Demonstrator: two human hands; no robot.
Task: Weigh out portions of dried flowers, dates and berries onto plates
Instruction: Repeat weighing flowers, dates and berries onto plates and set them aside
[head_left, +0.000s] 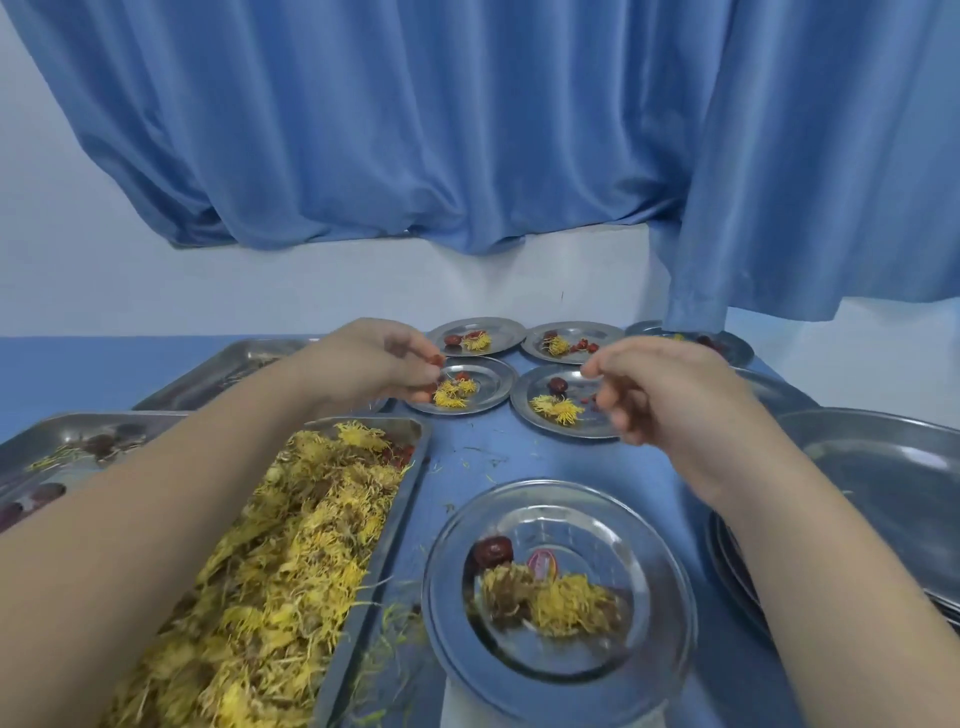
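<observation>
My left hand (371, 364) pinches small red berries (436, 359) over a steel plate (493, 387) that holds yellow dried flowers and berries. My right hand (670, 395) hovers over the neighbouring plate (524, 402), fingers curled; whether they hold a berry I cannot tell. That plate carries a dark date (558, 385), flowers and a few berries. Nearest me a plate (665, 613) with a date (492, 552) and yellow flowers (561, 603) sits on what looks like a scale. A long tray (410, 467) at my left is heaped with dried flowers (270, 571).
Two more filled plates (501, 332) (605, 332) and a third behind my right hand line the back by the wall. Trays (31, 441) with dates stand at left. A large steel basin (883, 467) and stacked plates (727, 561) sit at right. A blue curtain hangs above.
</observation>
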